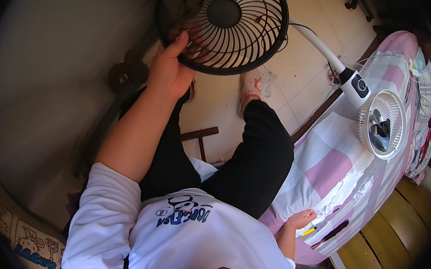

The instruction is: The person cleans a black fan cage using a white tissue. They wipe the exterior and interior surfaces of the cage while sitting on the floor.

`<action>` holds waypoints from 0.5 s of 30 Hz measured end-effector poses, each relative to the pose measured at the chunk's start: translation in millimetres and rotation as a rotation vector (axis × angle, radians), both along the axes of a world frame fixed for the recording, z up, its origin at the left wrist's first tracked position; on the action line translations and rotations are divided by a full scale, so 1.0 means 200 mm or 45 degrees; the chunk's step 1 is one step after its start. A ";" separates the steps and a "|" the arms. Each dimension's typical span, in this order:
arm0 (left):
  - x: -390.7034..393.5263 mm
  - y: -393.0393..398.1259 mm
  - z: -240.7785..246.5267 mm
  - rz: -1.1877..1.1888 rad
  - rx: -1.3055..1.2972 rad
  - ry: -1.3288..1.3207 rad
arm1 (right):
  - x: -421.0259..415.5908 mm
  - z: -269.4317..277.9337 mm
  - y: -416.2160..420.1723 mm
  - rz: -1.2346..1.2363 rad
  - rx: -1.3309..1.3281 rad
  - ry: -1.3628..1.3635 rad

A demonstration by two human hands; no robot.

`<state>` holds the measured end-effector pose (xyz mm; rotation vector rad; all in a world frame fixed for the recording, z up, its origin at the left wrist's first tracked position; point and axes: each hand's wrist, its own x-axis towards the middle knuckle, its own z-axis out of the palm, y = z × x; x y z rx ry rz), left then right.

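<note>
My left hand (173, 67) grips the rim of a round black fan grille (224, 13), thumb on the near side and fingers showing through the slats behind it. The grille is held up in front of my legs. On the bed (327, 171), my right hand (302, 219) rests with curled fingers beside crumpled clear plastic wrapping (339, 195); whether anything is inside it cannot be told. Close to that hand lie a yellow-handled tool (309, 232) and a dark, red-tipped tool (330, 233). Farther up the bed is a white fan head (383, 126) with its dark blades exposed.
From the fan head a white pole (319, 47) with a control knob reaches over the tiled floor (301, 76). A thin dark cable hangs near the grille. Folded cloths (427, 91) line the bed's far side, beside an olive-coloured panelled surface (395, 227). A pale wall (52, 62) stands at left.
</note>
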<state>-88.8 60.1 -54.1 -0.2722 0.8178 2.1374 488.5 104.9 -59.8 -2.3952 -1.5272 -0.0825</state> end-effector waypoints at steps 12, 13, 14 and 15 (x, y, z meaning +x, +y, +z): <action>0.06 0.07 -0.05 -0.018 -0.082 -0.071 | 0.02 0.00 -0.01 0.071 0.057 0.108; 0.07 0.09 -0.04 -0.007 -0.079 -0.083 | 0.03 -0.01 -0.01 0.079 0.061 0.107; 0.09 0.11 -0.03 0.007 -0.077 -0.095 | 0.03 -0.01 -0.02 0.088 0.063 0.106; 0.09 0.12 -0.02 0.030 -0.077 -0.106 | 0.03 -0.01 -0.02 0.108 0.064 0.107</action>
